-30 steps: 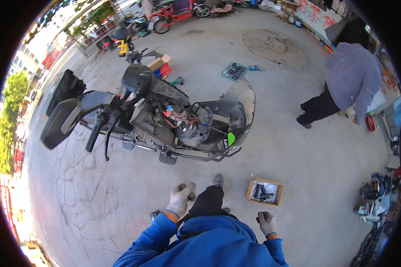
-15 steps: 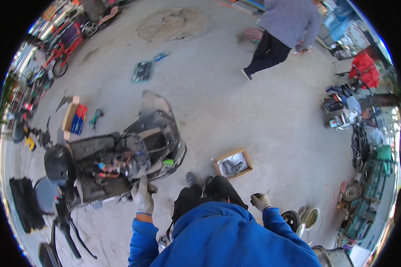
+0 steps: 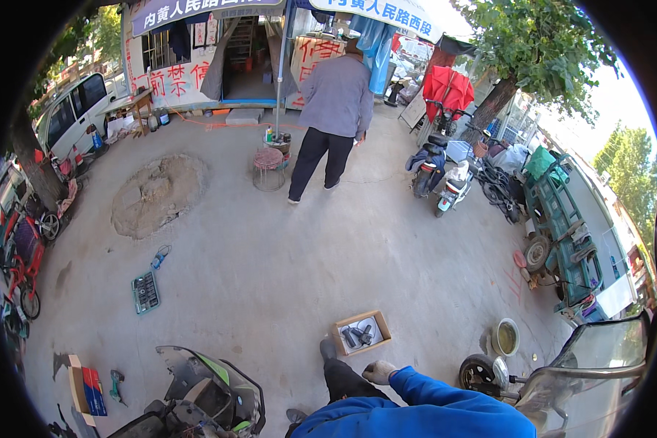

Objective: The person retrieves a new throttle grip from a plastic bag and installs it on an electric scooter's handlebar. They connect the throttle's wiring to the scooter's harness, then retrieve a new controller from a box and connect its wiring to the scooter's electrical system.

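My right hand (image 3: 378, 372), in a pale work glove, hangs in front of my body with its fingers curled closed. Whatever it may hold is hidden. Just beyond it on the ground sits an open cardboard box (image 3: 370, 347) with several dark parts (image 3: 359, 336) inside on a pale lining. My left hand is out of the picture. At the lower left stands a partly stripped dark scooter (image 3: 204, 394) with a green stripe, cut off by the lower edge.
A socket set case (image 3: 145, 293), a green power drill (image 3: 115, 385) and a red-blue carton (image 3: 93, 392) lie left. A person (image 3: 336, 102) stands ahead near a stool (image 3: 269, 159). Right are a bucket (image 3: 505, 337), parked scooters (image 3: 452, 186) and a green cargo tricycle (image 3: 562, 219).
My view has lifted and turned right, bringing in the shopfront and trees. My left hand has left view; my right hand has come closer to the cardboard box. The other person has walked further off.
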The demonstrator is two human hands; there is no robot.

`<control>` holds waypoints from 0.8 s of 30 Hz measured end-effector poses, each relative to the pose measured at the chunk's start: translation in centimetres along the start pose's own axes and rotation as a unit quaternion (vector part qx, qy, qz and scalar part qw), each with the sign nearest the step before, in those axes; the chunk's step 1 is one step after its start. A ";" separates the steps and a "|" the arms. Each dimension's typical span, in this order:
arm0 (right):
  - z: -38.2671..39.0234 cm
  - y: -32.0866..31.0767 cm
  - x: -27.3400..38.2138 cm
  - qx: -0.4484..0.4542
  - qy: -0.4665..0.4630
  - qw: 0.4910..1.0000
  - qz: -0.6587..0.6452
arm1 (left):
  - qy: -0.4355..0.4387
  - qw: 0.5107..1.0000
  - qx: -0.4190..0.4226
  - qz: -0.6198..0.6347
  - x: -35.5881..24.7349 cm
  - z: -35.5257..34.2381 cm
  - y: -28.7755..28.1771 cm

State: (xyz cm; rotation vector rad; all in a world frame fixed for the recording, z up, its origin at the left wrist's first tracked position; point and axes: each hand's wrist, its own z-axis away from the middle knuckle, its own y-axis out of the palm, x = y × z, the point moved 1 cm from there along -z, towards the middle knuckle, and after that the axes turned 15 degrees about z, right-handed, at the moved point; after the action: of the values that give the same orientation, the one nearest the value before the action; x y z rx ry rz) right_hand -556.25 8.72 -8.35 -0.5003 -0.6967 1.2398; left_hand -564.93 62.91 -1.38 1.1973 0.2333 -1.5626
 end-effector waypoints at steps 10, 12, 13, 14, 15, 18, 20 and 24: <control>-15.4 -8.8 -3.3 -0.041 -0.021 0.998 -0.031 | 0.139 0.987 -0.005 -0.085 -2.5 -1.4 13.5; -16.6 -8.0 -8.0 -0.027 0.014 0.994 -0.107 | 0.076 0.990 -0.002 -0.120 -0.8 -2.7 18.2; -18.6 -8.0 -8.2 -0.015 0.039 0.987 -0.158 | 0.082 0.980 -0.011 -0.182 0.7 -5.4 15.9; -18.7 -9.9 -7.5 0.031 0.021 0.981 -0.189 | 0.139 0.948 -0.053 -0.282 2.7 -6.3 14.0; -19.8 -11.0 -8.7 0.021 -0.015 0.983 -0.181 | 0.159 0.914 -0.059 -0.367 2.2 -5.6 17.4; -20.0 -16.7 -4.4 0.078 0.035 0.983 -0.161 | 0.125 0.865 -0.091 -0.477 3.3 -2.4 16.4; -23.6 -20.6 -2.7 0.084 0.029 0.992 -0.091 | 0.100 0.849 -0.111 -0.507 2.6 0.0 18.8; -32.1 -25.2 1.5 0.104 -0.017 0.993 -0.054 | 0.107 0.856 -0.187 -0.470 3.4 -0.7 20.3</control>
State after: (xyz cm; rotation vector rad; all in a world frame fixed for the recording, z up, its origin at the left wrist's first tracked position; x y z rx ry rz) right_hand -515.90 4.37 -13.06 -0.2670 -0.6061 1.2060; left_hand -547.47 53.48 4.29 0.9698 1.3762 -2.0468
